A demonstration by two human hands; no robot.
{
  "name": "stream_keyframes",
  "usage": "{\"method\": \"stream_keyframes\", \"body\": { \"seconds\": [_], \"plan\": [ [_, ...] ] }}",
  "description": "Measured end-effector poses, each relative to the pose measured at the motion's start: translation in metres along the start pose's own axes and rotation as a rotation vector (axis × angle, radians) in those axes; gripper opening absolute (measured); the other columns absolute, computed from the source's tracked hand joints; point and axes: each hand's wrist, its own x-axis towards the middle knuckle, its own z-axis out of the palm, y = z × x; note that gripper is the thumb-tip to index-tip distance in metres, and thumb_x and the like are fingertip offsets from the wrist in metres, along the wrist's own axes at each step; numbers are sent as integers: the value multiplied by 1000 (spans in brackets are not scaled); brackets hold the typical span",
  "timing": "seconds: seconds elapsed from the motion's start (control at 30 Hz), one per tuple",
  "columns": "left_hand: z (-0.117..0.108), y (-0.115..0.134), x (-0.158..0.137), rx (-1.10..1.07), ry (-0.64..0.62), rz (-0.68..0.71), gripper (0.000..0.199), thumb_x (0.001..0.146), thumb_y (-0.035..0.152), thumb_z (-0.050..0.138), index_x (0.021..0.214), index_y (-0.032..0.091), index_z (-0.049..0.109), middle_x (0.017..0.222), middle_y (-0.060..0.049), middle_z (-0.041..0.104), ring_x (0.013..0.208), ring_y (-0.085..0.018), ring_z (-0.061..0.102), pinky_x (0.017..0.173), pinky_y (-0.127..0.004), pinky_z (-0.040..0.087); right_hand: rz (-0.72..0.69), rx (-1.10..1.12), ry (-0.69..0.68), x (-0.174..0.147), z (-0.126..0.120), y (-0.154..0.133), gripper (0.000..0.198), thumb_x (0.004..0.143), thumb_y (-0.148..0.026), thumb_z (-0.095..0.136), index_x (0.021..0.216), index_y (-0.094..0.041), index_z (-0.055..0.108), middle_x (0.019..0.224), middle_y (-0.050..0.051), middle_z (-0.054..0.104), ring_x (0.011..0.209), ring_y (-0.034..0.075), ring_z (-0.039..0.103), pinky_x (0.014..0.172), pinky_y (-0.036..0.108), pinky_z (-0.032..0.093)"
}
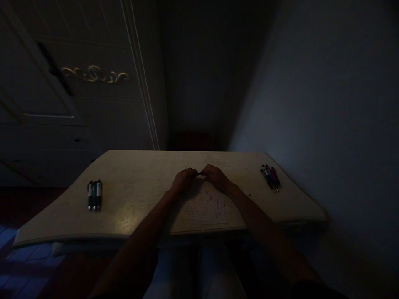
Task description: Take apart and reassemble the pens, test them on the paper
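Observation:
Both my hands meet over the middle of the white table (140, 170), each closed on one end of a small dark pen (200, 173). My left hand (184, 179) pinches its left end, and my right hand (215, 176) grips the right end. Only a short stretch of the pen shows between my fingers; the rest is hidden. Below my hands lie sheets of paper (204, 209) covered in scribbles. The light is dim, so fine detail of the pen is lost.
Several pens (94, 195) lie side by side at the table's left. A looser group of pens (271, 177) lies at the right. Tiny dark bits (249, 194) sit near my right forearm. A cabinet (112, 112) stands behind on the left, a pale wall (327, 104) on the right.

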Motion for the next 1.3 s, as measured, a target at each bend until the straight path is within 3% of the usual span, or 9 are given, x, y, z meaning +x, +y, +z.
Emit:
{"method": "stream_keyframes", "body": {
  "seconds": [0.17, 0.33, 0.53, 0.73, 1.07, 1.3],
  "plan": [
    [-8, 7, 3, 177, 9, -1, 25, 91, 18, 48, 100, 20, 72, 93, -7, 69, 85, -20, 63, 76, -30, 44, -48, -53, -107, 0, -3, 1, 23, 97, -27, 50, 105, -19, 70, 104, 8, 68, 98, 19, 61, 90, 34, 46],
    [-9, 8, 3, 249, 101, 70, 21, 93, 21, 53, 99, 21, 73, 94, -9, 69, 87, -21, 62, 78, -34, 42, -88, -239, -121, 0, -2, 2, 26, 94, -21, 54, 118, -18, 66, 117, 12, 67, 107, 22, 60, 97, 40, 45],
    [-6, 16, 3, 320, 102, 103, 20, 93, 21, 53, 97, 21, 72, 94, -9, 68, 90, -22, 60, 79, -36, 39, -29, -524, -170, 1, -6, -7, 22, 90, -14, 58, 109, -15, 69, 117, 13, 69, 106, 23, 62, 93, 35, 42],
    [-7, 26, 4, 327, 28, -2, 23, 93, 16, 47, 96, 19, 70, 95, -9, 67, 89, -22, 60, 79, -34, 41, 23, -713, -190, 3, -10, -27, 16, 88, -14, 59, 97, -14, 72, 99, 10, 74, 95, 23, 63, 86, 35, 36],
    [-10, 30, 4, 312, -48, -131, 23, 87, 13, 49, 97, 20, 68, 93, -9, 70, 90, -22, 66, 75, -30, 44, -41, -733, -150, 5, -4, -26, 15, 88, -13, 57, 88, -14, 72, 90, 11, 73, 88, 24, 60, 83, 36, 34],
    [-12, 28, 5, 268, -110, -187, 21, 94, 24, 45, 102, 19, 64, 97, -11, 72, 87, -24, 68, 68, -30, 44, -78, -630, -124, 6, -2, -19, 15, 88, -13, 59, 88, -17, 73, 91, 11, 73, 89, 24, 60, 84, 36, 36]
  ]
}}
